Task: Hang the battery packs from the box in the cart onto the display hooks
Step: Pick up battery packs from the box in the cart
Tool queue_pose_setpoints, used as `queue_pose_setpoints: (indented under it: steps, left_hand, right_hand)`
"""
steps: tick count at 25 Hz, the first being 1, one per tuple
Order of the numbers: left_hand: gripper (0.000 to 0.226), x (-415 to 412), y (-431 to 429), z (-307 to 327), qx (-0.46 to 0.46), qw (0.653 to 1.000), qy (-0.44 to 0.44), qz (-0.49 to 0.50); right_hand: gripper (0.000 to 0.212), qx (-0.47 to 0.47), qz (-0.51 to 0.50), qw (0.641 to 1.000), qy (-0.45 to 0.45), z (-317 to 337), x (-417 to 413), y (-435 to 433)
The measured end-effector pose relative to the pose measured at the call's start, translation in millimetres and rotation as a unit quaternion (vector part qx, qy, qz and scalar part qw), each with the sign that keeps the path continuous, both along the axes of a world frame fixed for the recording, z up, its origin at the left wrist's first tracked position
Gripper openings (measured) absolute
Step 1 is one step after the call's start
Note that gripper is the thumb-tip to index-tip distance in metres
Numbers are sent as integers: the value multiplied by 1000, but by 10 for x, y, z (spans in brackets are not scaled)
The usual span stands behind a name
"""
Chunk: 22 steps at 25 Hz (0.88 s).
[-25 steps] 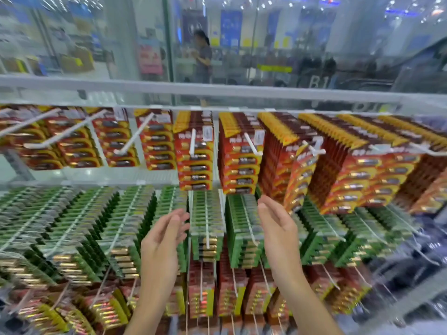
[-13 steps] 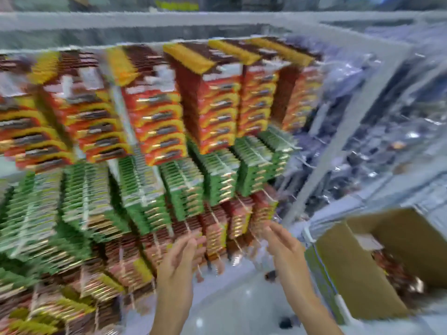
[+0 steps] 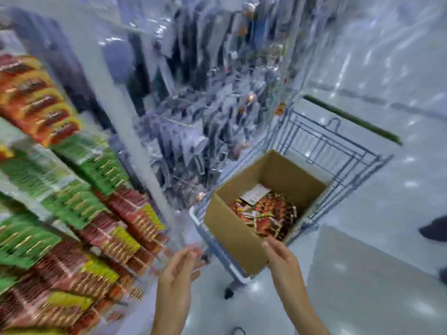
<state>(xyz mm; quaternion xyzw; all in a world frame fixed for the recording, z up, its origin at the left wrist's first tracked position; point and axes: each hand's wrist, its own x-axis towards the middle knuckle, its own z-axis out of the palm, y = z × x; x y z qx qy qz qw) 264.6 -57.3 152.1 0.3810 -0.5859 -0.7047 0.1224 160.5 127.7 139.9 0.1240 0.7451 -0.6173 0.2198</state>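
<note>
**Holding Both Hands Open Beside the Box: Status**

Head view, blurred throughout.

1. Left hand (image 3: 180, 267): I hold it raised in front of me with the fingers straight and close together and the palm turned inward. It grips nothing. It sits low in the view, just right of the bottom rows of the display.

2. Right hand (image 3: 281, 256): the fingers are extended and relaxed, with the palm facing the left hand. It holds nothing. Its fingertips overlap the near corner of the box (image 3: 232, 228); I cannot tell whether they touch the cardboard.

3. Task stock: the battery packs (image 3: 266, 213) lie in a loose red and yellow heap on the bottom of the open cardboard box. A white slip (image 3: 256, 193) lies on top of them toward the far side.

4. Carrier: the box stands inside the wire cart (image 3: 321, 146), against its near end. The cart's green handle (image 3: 350, 119) is at the far end.

5. Display rack (image 3: 131, 141): it stands to my left, and the cart is parked beside it. Hung packs (image 3: 72, 201) fill it in red, green and yellow rows. Individual hooks are too blurred to make out.
</note>
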Motion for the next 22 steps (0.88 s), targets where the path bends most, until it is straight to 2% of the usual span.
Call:
queue_pose_setpoints:
  steps: [8, 15, 19, 22]
  left_hand:
    - [19, -899, 325, -115, -11, 990, -72, -121]
    - [21, -1911, 129, -391, -16, 971, -98, -219]
    - [20, -2526, -26, -646, -16, 961, -112, -250]
    - [16, -2882, -38, -950, -29, 947, -166, -272]
  right_hand:
    - [28, 28, -83, 995, -56, -215, -478, 489]
    - [15, 69, -150, 984, -74, -283, -969, 437]
    - [18, 89, -193, 973, -90, -344, -1245, 303]
    - [11, 87, -206, 969, -109, -427, -1371, 217]
